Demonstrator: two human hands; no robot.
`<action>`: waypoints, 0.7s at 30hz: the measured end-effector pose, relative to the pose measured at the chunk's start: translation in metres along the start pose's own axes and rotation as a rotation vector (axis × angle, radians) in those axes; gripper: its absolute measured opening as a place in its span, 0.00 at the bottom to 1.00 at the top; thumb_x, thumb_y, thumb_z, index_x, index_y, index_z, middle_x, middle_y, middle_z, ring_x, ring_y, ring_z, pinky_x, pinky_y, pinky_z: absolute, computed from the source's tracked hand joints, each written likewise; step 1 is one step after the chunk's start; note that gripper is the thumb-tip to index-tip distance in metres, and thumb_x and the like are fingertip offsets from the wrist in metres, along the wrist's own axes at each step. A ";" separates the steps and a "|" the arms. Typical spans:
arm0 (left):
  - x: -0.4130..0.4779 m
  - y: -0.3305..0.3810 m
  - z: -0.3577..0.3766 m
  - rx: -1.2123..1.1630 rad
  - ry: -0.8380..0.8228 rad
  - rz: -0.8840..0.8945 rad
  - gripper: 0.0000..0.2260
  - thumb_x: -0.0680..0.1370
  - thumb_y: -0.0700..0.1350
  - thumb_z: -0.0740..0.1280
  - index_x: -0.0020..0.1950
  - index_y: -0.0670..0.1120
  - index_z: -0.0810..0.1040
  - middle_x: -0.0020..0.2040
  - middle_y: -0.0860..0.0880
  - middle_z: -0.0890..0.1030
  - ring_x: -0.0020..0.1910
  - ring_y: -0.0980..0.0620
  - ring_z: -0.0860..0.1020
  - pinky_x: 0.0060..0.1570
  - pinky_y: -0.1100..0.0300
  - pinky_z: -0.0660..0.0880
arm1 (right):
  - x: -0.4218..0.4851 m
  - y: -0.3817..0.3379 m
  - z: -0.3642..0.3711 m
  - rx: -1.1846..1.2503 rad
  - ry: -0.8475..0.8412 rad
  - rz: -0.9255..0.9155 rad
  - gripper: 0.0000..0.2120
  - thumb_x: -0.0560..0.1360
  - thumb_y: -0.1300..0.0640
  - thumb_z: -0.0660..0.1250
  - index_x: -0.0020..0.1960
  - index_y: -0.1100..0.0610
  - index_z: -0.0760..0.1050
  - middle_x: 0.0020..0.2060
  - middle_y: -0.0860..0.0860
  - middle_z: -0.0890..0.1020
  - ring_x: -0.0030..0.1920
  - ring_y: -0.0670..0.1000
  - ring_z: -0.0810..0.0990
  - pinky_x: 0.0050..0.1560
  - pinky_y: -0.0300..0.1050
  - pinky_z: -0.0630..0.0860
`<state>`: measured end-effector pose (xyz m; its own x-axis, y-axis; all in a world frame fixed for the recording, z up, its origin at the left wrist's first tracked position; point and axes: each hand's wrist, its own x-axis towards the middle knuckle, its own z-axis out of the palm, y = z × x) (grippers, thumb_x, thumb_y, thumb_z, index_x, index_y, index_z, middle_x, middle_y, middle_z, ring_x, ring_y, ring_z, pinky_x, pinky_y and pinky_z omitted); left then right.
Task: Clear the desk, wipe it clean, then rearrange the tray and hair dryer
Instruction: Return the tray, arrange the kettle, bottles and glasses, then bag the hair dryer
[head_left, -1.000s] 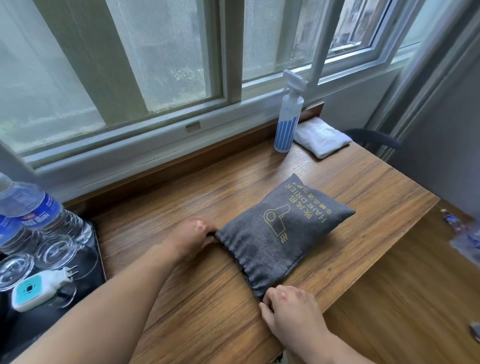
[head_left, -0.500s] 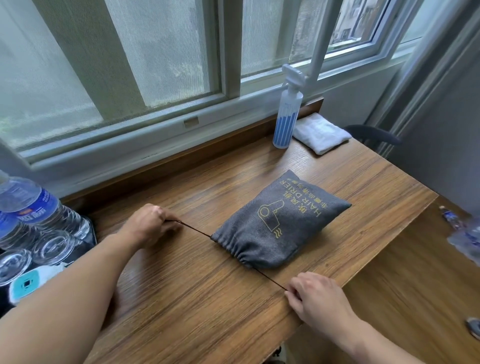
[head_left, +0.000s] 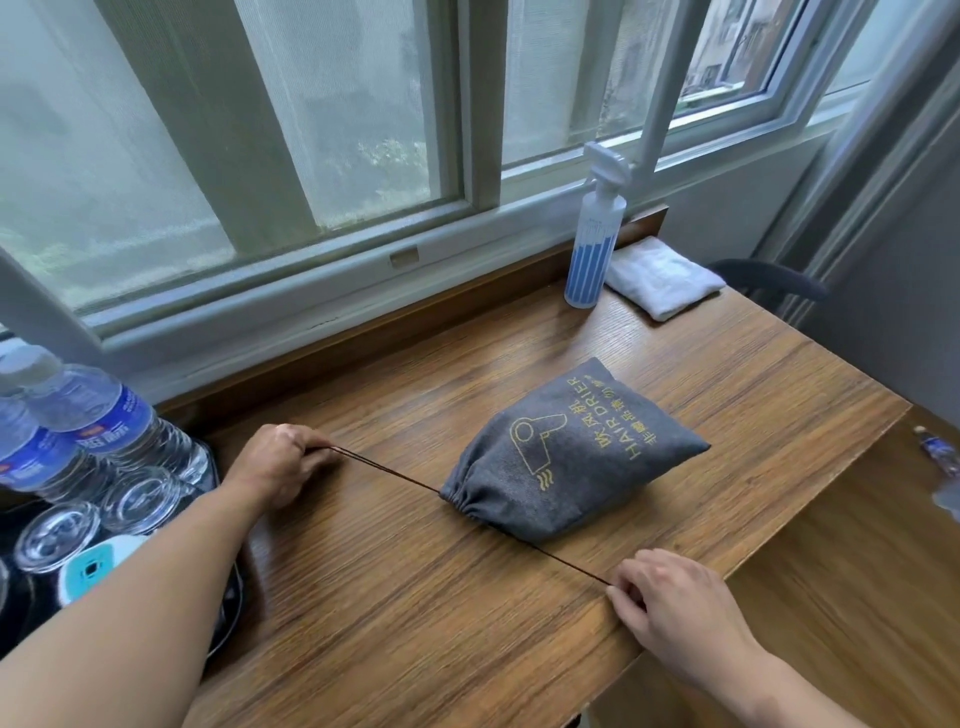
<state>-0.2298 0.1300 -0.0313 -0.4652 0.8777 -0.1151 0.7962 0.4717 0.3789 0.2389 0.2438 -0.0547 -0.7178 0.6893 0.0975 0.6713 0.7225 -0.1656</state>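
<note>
As we look down from the head camera, the grey hair dryer bag (head_left: 571, 457) lies on its side near the middle of the wooden desk (head_left: 415, 597), its gathered mouth pointing toward us. Its drawstring (head_left: 389, 470) runs taut from the mouth in two directions. Our left hand (head_left: 280, 462) rests on the desk to the left of the bag, fingers curled tight round one cord end. Our right hand (head_left: 670, 597) sits at the near edge, fingertips pinched together on the other end. At the far side we see a spray bottle (head_left: 592, 244) standing upright, with a folded white cloth (head_left: 662, 283) just to its right. On the near left, a black tray (head_left: 212, 475) holds water bottles (head_left: 104, 421) and upturned glasses (head_left: 57, 535).
</note>
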 end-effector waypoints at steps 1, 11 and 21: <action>-0.002 0.000 0.002 -0.003 -0.003 0.026 0.06 0.77 0.47 0.75 0.52 0.50 0.88 0.47 0.53 0.86 0.46 0.53 0.81 0.44 0.70 0.68 | 0.000 -0.001 0.001 0.014 0.011 0.005 0.14 0.72 0.40 0.60 0.33 0.46 0.73 0.29 0.41 0.72 0.33 0.43 0.77 0.31 0.40 0.74; -0.005 0.011 -0.007 0.143 -0.271 0.132 0.22 0.75 0.56 0.73 0.68 0.66 0.72 0.61 0.59 0.74 0.63 0.55 0.70 0.63 0.56 0.72 | 0.003 -0.011 0.007 0.075 -0.010 0.045 0.14 0.69 0.35 0.64 0.37 0.45 0.74 0.33 0.42 0.74 0.37 0.45 0.78 0.37 0.43 0.77; -0.008 0.070 0.042 0.185 -0.115 0.551 0.09 0.77 0.55 0.73 0.55 0.56 0.86 0.46 0.55 0.83 0.47 0.52 0.79 0.49 0.55 0.77 | 0.021 -0.046 0.026 0.084 0.103 -0.005 0.15 0.71 0.37 0.62 0.41 0.45 0.83 0.34 0.42 0.78 0.39 0.48 0.80 0.39 0.47 0.79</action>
<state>-0.1546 0.1594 -0.0425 0.0724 0.9961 -0.0495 0.9675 -0.0581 0.2462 0.1886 0.2239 -0.0707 -0.6957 0.6904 0.1985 0.6464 0.7222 -0.2463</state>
